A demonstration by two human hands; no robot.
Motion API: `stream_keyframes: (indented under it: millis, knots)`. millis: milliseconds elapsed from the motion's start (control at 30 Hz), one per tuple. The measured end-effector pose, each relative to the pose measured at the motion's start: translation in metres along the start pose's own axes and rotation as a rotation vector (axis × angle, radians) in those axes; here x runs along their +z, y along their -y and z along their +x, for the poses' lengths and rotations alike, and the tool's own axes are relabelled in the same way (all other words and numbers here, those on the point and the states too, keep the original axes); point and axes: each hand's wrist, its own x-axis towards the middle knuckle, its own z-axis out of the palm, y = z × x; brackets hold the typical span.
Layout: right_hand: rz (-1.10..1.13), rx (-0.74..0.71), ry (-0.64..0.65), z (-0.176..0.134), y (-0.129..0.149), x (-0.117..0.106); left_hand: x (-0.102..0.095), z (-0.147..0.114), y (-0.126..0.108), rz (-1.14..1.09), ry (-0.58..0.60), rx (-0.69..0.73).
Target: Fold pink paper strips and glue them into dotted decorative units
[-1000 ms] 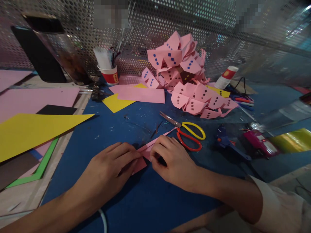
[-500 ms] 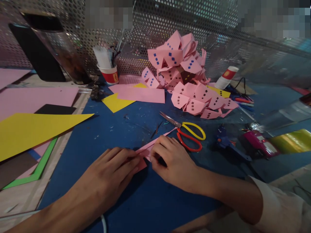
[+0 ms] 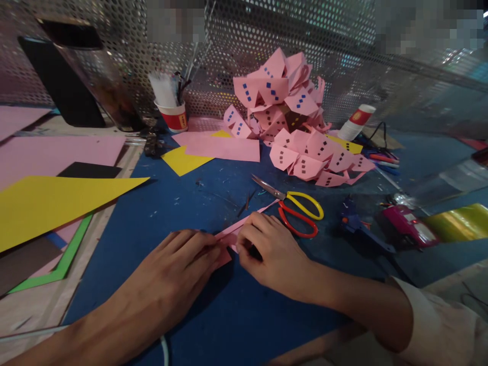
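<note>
A small piece of pink paper (image 3: 224, 258) lies low over the blue table between my two hands, with a narrow pink strip (image 3: 263, 209) running up to the right along it. My left hand (image 3: 186, 262) has its fingers closed on the paper's left part and hides much of it. My right hand (image 3: 269, 249) pinches the right side, fingers curled against the thumb. Just beyond that hand rest the scissors (image 3: 282, 195), with one yellow and one red handle, blades pointing up and left.
Folded pink paper pieces with dark and blue squares (image 3: 280, 94) are heaped at the back. Coloured sheets (image 3: 61, 203) lie at left. A paper cup (image 3: 173, 117) of sticks stands behind. On the right are a blue glue gun (image 3: 358, 226) and a magenta device (image 3: 406, 223).
My hands hold nearly the same pose on the pink paper. The whole view has shifted very slightly; nothing was picked up or let go.
</note>
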Motion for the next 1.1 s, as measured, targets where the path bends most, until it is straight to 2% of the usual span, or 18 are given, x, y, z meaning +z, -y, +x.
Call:
stream_keyframes:
  millis: [833,1100]
  knots:
    - [0.032,0.005,-0.001,-0.0013,-0.0001,0.0001,-0.0047,0.0052,-0.0047,0.047,0.010,0.002]
    - [0.167,-0.021,-0.015,-0.0014,-0.0014,-0.0082,-0.0018,0.0028,-0.0027,0.079,0.025,0.024]
